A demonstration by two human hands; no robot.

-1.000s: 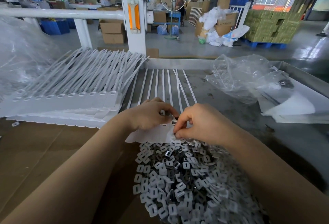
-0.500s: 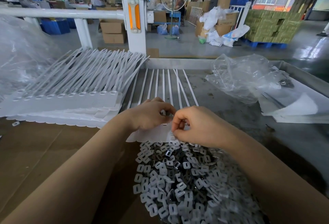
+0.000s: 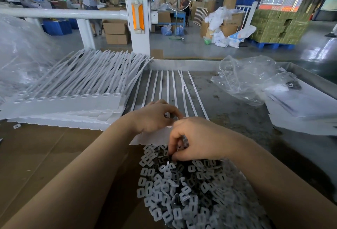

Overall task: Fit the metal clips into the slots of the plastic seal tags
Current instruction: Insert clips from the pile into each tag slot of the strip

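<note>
A strip of white plastic seal tags (image 3: 145,138) lies in front of me, its long tails (image 3: 172,86) running away across the table. My left hand (image 3: 155,117) rests on the strip's heads, fingertips pinched on one tag. A big heap of small square metal clips (image 3: 182,188) sits near me. My right hand (image 3: 197,139) is curled over the heap's far edge, fingertips down among the clips; whether it grips one is hidden.
Stacked sheets of white seal tags (image 3: 69,104) lie at the left on brown cardboard (image 3: 36,156). Crumpled clear plastic bags (image 3: 249,79) and white sheets (image 3: 300,117) sit at the right. A white railing post (image 3: 138,21) stands behind the table's raised rim (image 3: 182,63).
My right hand has dropped from the tag strip toward me, down onto the clip heap. The left hand stays on the strip.
</note>
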